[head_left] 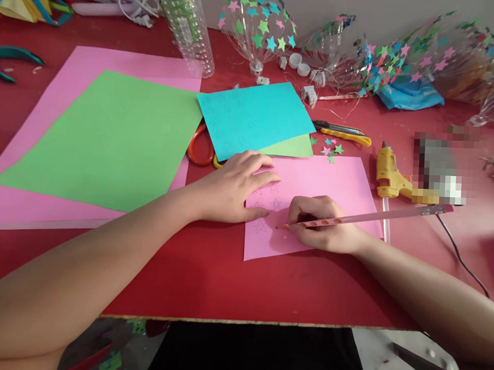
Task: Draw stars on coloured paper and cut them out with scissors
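Note:
A small pink sheet (pixel 329 175) lies on the red table, with several pencilled stars near its left edge. My left hand (pixel 238 187) rests on that edge, fingers spread over the paper. In my right hand (pixel 325 224) is a pink pencil (pixel 376 215), its tip at the paper just right of the lower stars. Just beyond my left hand lies a blue sheet (pixel 258 117) with faint pencil marks, overlapping a light green piece (pixel 293 146). Orange-handled scissors (pixel 200 147) are partly hidden under the blue sheet.
Large green (pixel 110 141) and pink sheets (pixel 84 60) cover the left side. A yellow glue gun (pixel 389 172) and a box cutter (pixel 347 132) lie right. Behind stand a plastic bottle (pixel 188 32) and star-covered clear plastic pieces (pixel 257 30). The table's front edge (pixel 265 322) is near.

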`<control>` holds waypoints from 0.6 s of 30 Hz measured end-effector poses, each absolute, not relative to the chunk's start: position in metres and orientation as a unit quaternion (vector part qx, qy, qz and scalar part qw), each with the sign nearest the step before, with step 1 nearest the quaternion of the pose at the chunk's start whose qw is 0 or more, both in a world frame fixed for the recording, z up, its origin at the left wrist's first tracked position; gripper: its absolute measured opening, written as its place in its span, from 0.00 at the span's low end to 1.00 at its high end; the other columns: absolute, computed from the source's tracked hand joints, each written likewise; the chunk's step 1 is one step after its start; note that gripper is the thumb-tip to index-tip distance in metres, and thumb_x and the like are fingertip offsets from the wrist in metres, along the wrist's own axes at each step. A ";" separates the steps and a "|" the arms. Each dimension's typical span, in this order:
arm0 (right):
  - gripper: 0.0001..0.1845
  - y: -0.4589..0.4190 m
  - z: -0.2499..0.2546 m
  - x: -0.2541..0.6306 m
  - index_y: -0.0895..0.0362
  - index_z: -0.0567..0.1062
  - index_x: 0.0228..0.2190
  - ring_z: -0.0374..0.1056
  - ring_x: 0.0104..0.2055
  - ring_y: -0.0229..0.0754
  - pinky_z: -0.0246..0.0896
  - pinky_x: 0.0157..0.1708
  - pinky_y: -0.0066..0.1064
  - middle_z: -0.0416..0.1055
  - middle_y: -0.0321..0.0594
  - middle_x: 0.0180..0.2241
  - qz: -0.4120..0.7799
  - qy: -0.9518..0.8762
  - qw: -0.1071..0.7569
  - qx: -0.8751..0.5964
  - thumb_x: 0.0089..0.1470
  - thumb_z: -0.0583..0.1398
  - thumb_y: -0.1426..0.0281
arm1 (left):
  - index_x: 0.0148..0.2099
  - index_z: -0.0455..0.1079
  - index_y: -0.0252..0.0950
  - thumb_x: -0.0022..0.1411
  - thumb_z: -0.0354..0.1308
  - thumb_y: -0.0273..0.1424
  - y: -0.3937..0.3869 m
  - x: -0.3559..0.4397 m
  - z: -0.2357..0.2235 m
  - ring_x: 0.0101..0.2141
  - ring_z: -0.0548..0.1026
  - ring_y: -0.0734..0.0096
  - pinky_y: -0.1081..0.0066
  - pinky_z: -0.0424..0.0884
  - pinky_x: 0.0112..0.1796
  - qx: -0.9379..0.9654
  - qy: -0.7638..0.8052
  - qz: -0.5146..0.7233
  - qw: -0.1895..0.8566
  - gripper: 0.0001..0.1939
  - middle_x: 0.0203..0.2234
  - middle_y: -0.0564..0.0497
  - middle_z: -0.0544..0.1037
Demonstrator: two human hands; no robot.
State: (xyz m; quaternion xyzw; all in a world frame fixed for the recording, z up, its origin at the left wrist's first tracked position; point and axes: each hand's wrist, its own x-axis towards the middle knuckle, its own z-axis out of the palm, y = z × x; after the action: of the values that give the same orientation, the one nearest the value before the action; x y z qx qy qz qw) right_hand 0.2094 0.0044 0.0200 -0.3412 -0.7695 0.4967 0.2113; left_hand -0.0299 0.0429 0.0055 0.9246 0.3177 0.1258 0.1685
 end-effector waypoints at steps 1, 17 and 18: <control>0.07 0.004 0.020 0.210 0.56 0.64 0.23 0.51 0.20 0.29 0.46 0.19 0.22 0.59 0.28 0.19 0.496 -0.771 0.209 -0.341 0.47 0.57 0.78 | 0.58 0.65 0.38 0.62 0.59 0.46 0.043 -0.030 0.005 0.59 0.60 0.43 0.43 0.58 0.59 0.925 0.318 0.124 0.166 0.27 0.58 0.37 0.63; 0.08 0.003 0.015 0.208 0.55 0.62 0.26 0.53 0.21 0.30 0.49 0.21 0.23 0.59 0.27 0.20 0.434 -0.783 0.228 -0.384 0.47 0.56 0.78 | 0.59 0.65 0.38 0.64 0.55 0.50 0.043 -0.030 0.005 0.59 0.60 0.43 0.43 0.57 0.59 0.926 0.316 0.125 0.164 0.28 0.58 0.36 0.64; 0.08 0.003 0.015 0.207 0.55 0.62 0.26 0.53 0.21 0.31 0.49 0.21 0.23 0.59 0.27 0.20 0.430 -0.784 0.228 -0.386 0.48 0.56 0.78 | 0.59 0.65 0.38 0.64 0.55 0.50 0.043 -0.030 0.005 0.59 0.60 0.44 0.43 0.57 0.59 0.926 0.316 0.125 0.163 0.28 0.58 0.36 0.64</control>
State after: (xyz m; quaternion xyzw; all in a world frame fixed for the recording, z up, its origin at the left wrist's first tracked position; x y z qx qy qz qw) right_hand 0.2072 0.0028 0.0152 -0.3864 -0.7836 0.4299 0.2276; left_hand -0.0296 0.0433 0.0049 0.9262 0.3162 0.1250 0.1631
